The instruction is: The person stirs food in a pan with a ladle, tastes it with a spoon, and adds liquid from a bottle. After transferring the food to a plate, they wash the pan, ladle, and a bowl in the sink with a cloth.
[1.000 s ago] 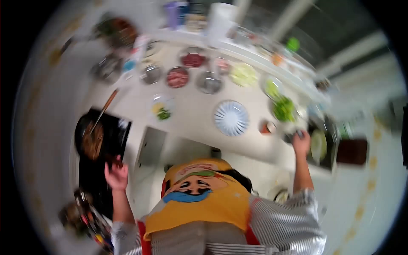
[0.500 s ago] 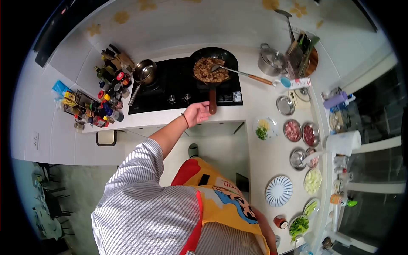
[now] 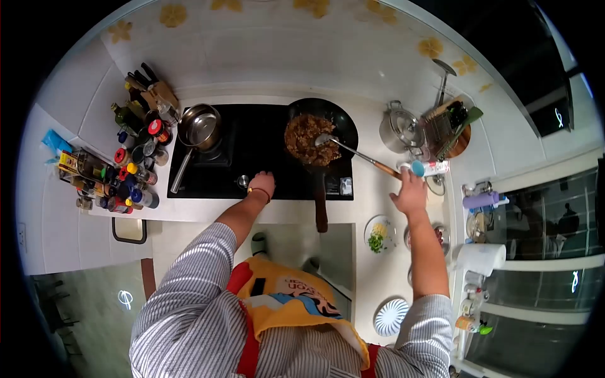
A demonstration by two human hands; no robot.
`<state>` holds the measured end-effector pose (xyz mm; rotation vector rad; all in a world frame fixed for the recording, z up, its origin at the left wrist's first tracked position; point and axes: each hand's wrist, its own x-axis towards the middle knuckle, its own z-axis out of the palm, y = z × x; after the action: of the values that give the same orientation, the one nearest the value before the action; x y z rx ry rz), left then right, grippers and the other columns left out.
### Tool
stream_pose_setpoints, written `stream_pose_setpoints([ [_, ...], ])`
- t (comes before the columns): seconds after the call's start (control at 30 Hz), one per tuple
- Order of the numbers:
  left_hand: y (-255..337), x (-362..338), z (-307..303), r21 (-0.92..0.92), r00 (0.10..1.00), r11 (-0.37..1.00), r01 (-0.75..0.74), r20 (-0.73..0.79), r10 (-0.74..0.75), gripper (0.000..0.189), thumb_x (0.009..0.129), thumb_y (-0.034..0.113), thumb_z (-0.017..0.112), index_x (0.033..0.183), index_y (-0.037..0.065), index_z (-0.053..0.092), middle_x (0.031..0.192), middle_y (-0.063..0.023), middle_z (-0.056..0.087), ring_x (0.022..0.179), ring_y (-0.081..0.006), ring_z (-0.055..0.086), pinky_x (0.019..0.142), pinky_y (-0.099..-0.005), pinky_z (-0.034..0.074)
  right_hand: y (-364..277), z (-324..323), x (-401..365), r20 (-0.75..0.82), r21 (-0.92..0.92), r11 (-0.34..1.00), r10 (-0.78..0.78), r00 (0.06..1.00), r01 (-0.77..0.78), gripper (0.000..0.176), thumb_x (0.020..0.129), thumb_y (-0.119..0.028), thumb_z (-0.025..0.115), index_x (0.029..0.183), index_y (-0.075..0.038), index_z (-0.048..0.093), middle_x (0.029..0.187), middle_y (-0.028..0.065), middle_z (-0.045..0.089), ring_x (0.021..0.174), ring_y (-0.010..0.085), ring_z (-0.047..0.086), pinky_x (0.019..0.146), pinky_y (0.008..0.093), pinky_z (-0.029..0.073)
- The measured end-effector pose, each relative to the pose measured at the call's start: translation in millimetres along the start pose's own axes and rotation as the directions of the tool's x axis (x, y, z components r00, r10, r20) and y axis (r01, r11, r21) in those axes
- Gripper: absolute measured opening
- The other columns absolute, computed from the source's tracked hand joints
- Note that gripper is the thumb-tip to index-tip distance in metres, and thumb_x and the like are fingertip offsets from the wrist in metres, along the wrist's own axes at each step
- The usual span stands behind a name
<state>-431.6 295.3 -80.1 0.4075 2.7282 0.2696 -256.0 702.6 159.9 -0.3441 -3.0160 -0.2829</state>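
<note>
My left hand (image 3: 263, 184) is closed over a control knob on the front of the black glass stove (image 3: 252, 138); the knob is hidden under the fingers. Beside it another knob (image 3: 243, 181) shows uncovered. A black wok (image 3: 344, 123) on the right burner holds browned, chopped food (image 3: 307, 138), and its wooden handle (image 3: 321, 205) points toward me. A spatula (image 3: 362, 157) rests in the wok, its wooden grip leaning out to the right. At that grip's end, my right hand (image 3: 411, 194) reaches with fingers stretched and thumb apart, close to a blue-topped round container (image 3: 417, 168).
A saucepan (image 3: 200, 128) sits on the left burner, with bottles and jars (image 3: 129, 183) beyond. To the right are a lidded pot (image 3: 402, 129), a plate of chopped greens (image 3: 381, 233), a striped plate (image 3: 391, 317) and a paper roll (image 3: 482, 258).
My left hand has left the wok handle's side and moved left onto the stove knob. My right arm has come into view, reaching over the right counter. The camera view has shifted.
</note>
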Motion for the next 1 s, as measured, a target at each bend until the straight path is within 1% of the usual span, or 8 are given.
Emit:
stream_pose_setpoints([
  [0.3,64.1,-48.0,-77.6,-0.116,0.961,0.958,0.262,0.124,-0.248,0.059,0.097,0.055,0.059,0.115,0.000,0.070,0.117,-0.0218,0.071,0.114,-0.0336,0.069,0.096,-0.0430,0.055,1.5,41.4,71.3,0.199,0.335,0.901,-0.354,0.914,0.276,0.033,0.098,-0.028,0.056,0.125,-0.008,0.054,0.098,0.0242,0.068,0.088,0.0447,0.067,0.080,0.0534,0.055],
  [0.37,82.7,-78.9,-50.6,-0.383,0.999,0.923,0.026,-0.014,-0.034,0.062,0.099,0.060,0.053,0.115,0.001,0.069,0.101,-0.0170,0.075,0.095,-0.0313,0.072,0.082,-0.0438,0.056,10.2,16.3,66.3,0.203,0.407,0.880,-0.348,0.915,0.245,0.031,0.099,-0.027,0.056,0.123,-0.008,0.055,0.097,0.0250,0.069,0.089,0.0451,0.067,0.080,0.0541,0.054],
  [0.43,112.6,-107.3,-14.1,-0.930,0.919,0.099,0.354,0.366,0.145,0.061,0.100,0.061,0.055,0.113,0.003,0.068,0.091,-0.0031,0.069,0.077,-0.0120,0.064,0.072,-0.0287,0.053,6.2,-7.7,71.7,0.178,0.524,0.833,-0.312,0.933,0.178,0.026,0.099,-0.022,0.054,0.118,-0.005,0.057,0.097,0.0273,0.069,0.092,0.0470,0.066,0.082,0.0563,0.052],
  [0.47,134.9,-135.2,-40.6,-0.906,0.905,0.171,0.387,0.409,0.114,0.053,0.102,0.055,0.056,0.113,0.005,0.066,0.096,-0.0058,0.070,0.077,-0.0150,0.066,0.073,-0.0300,0.054,-0.1,-7.3,74.6,0.173,0.536,0.825,-0.317,0.932,0.181,0.026,0.099,-0.022,0.054,0.118,-0.005,0.057,0.097,0.0273,0.069,0.092,0.0470,0.066,0.082,0.0563,0.052],
  [0.5,153.4,-152.2,-49.2,-0.899,0.887,-0.073,0.432,0.409,0.215,0.050,0.102,0.052,0.057,0.113,0.004,0.062,0.097,-0.0078,0.070,0.077,-0.0165,0.067,0.074,-0.0312,0.056,-7.9,-7.5,83.8,0.181,0.563,0.815,-0.285,0.941,0.138,0.025,0.098,-0.020,0.054,0.117,-0.004,0.058,0.099,0.0277,0.069,0.094,0.0475,0.066,0.084,0.0561,0.052],
  [0.8,161.6,-165.4,-65.7,-0.912,0.902,-0.024,0.409,0.401,0.161,0.024,0.104,0.026,0.059,0.109,0.004,0.051,0.081,-0.0047,0.059,0.068,-0.0154,0.059,0.062,-0.0291,0.053,-111.4,18.2,106.6,0.348,0.765,0.632,-0.245,0.905,-0.122,0.040,0.094,-0.021,0.055,0.129,-0.001,0.057,0.110,0.0294,0.067,0.105,0.0457,0.064,0.089,0.0502,0.052],
  [0.93,153.0,-164.8,-61.6,-0.908,0.900,-0.061,0.415,0.400,0.174,0.025,0.104,0.027,0.059,0.109,0.004,0.052,0.082,-0.0048,0.060,0.068,-0.0155,0.060,0.062,-0.0293,0.052,-117.6,-21.2,83.0,0.450,0.646,0.760,-0.304,0.840,-0.071,0.060,0.096,-0.018,0.054,0.153,-0.004,0.042,0.117,0.0251,0.068,0.102,0.0428,0.066,0.088,0.0479,0.054],
  [1.0,149.8,-162.3,-64.5,-0.923,0.903,-0.001,0.384,0.375,0.208,0.025,0.104,0.027,0.059,0.108,0.004,0.053,0.083,-0.0047,0.060,0.070,-0.0155,0.061,0.063,-0.0299,0.054,-100.0,-25.2,72.9,0.342,0.379,0.881,-0.418,0.841,0.284,0.063,0.092,-0.011,0.057,0.153,-0.010,0.043,0.117,0.0221,0.066,0.100,0.0391,0.067,0.086,0.0463,0.055],
])
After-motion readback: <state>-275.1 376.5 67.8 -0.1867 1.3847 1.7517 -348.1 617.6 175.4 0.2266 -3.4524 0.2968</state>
